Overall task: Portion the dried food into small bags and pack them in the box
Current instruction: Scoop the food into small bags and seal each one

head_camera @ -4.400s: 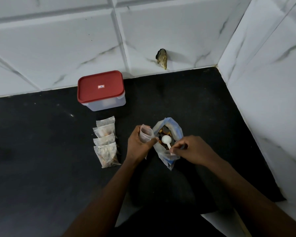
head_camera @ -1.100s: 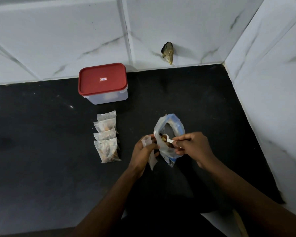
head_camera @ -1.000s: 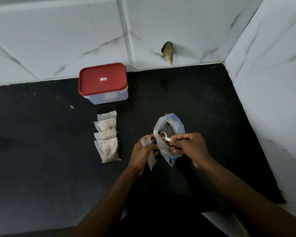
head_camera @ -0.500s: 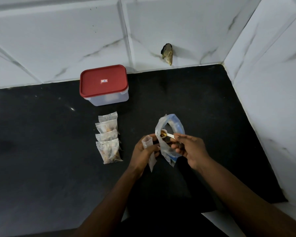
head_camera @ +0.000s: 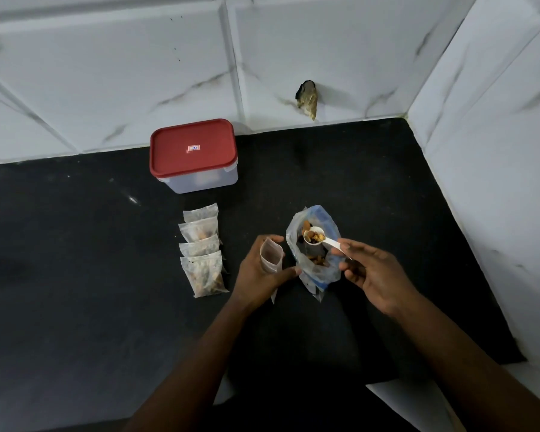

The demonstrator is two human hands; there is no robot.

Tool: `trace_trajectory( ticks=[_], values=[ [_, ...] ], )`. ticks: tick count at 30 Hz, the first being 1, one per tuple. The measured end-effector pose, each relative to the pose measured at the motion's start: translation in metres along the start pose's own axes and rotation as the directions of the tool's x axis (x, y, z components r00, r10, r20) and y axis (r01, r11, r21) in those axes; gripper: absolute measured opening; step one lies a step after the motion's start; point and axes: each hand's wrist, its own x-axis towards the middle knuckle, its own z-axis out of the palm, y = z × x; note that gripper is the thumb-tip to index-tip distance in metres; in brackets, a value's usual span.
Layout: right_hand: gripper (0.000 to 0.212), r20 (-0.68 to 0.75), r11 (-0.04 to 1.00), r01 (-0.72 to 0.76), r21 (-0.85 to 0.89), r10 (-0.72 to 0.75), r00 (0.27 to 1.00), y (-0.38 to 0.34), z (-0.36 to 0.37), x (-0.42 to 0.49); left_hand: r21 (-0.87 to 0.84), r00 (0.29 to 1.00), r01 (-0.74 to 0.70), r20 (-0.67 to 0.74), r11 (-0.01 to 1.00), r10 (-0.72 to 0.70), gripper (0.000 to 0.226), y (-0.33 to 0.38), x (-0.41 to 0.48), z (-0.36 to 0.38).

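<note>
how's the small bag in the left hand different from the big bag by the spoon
The small bag is held up in the left hand; the big bag stands on the counter. The small bag looks empty, while the big bag holds mixed dried food. The small bag is much smaller and plain, whereas the big bag has blue along its rim. Both are see-through plastic with mouths open upward.

A home kitchen corner is suggested: a black stone countertop is bounded at 12 and 3 o'clock by white marble-veined wall tiles, and a red-lidded plastic food container is set at 11 o'clock.
</note>
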Motion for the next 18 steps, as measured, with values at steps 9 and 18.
trace_trajectory(
  ticks=[9,18],
  values=[
    [0.023,0.057,0.995,0.085,-0.056,-0.081,0.995,0.000,-0.003,-0.013,0.044,0.999,0.028,0.031,0.999,-0.030,0.068,0.001,0.000,-0.003],
    [0.029,0.260,0.938,0.280,-0.205,-0.224,0.939,0.000,0.022,-0.043,0.137,0.992,-0.116,0.058,0.984,0.109,0.053,0.005,-0.004,-0.006]
  ],
)
